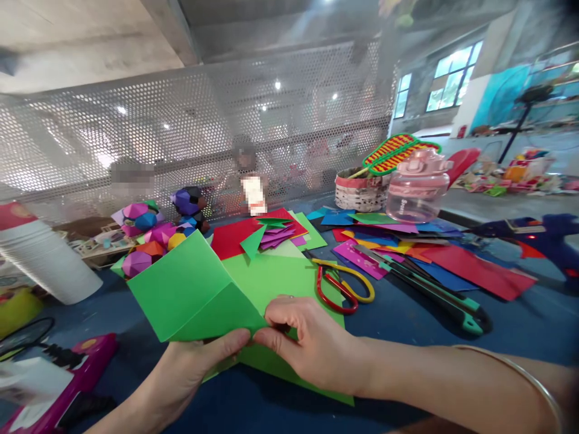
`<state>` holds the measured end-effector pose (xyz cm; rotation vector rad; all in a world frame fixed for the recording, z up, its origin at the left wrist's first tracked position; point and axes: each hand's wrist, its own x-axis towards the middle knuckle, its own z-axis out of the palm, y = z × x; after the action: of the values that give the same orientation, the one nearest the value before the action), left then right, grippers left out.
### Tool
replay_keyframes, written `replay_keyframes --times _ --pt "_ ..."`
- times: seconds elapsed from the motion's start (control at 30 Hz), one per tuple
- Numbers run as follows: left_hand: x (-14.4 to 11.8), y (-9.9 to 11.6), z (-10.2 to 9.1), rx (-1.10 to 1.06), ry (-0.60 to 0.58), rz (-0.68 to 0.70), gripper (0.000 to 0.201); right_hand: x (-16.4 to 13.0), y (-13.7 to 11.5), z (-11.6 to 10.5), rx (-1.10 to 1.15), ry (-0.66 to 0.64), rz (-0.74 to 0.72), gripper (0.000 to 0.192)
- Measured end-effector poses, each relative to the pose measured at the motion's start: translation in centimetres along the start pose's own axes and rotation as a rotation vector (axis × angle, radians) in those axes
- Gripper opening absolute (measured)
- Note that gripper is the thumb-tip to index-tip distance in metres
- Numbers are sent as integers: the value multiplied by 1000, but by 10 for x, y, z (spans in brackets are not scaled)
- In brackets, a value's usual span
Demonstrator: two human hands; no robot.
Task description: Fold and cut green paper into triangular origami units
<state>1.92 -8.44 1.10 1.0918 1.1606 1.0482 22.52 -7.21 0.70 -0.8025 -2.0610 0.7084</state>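
A folded green paper sheet [190, 289] is lifted slightly above the blue table [407, 325]. My left hand [190, 367] grips its lower edge from underneath, thumb pointing right. My right hand [307, 343] pinches the same sheet at its lower right corner, fingertips meeting the left thumb. A larger flat green sheet [289, 277] lies under both hands. A thin bangle sits on my right wrist.
Red and yellow scissors [341, 283] and a green utility knife [434, 292] lie right of the paper. Several coloured sheets [407, 241], folded paper balls [149, 235], a pink water bottle [416, 187], a basket [357, 190], a glue gun [543, 235] and stacked white cups [40, 259] surround them. A perforated screen stands behind.
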Motion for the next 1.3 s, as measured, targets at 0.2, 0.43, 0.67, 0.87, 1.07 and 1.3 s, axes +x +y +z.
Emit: replay_keyframes --times 0.2,0.43,0.67,0.87,1.07,1.3 --pt "-1 1 0 16 36 52 27 -1 -2 -1 -5 -73 130 43" --pt "0 -2 -1 47 92 125 38 -2 -3 -2 41 -92 189 37" --pt "3 1 -4 -118 42 48 33 -1 -4 -3 4 24 135 29" --pt "13 13 -9 -349 239 55 31 1 1 -3 -39 49 123 33" --pt "11 13 -10 -350 240 57 35 0 -1 -5 9 33 99 27" --pt "13 13 -8 -370 228 48 40 0 -1 -4 52 41 166 31"
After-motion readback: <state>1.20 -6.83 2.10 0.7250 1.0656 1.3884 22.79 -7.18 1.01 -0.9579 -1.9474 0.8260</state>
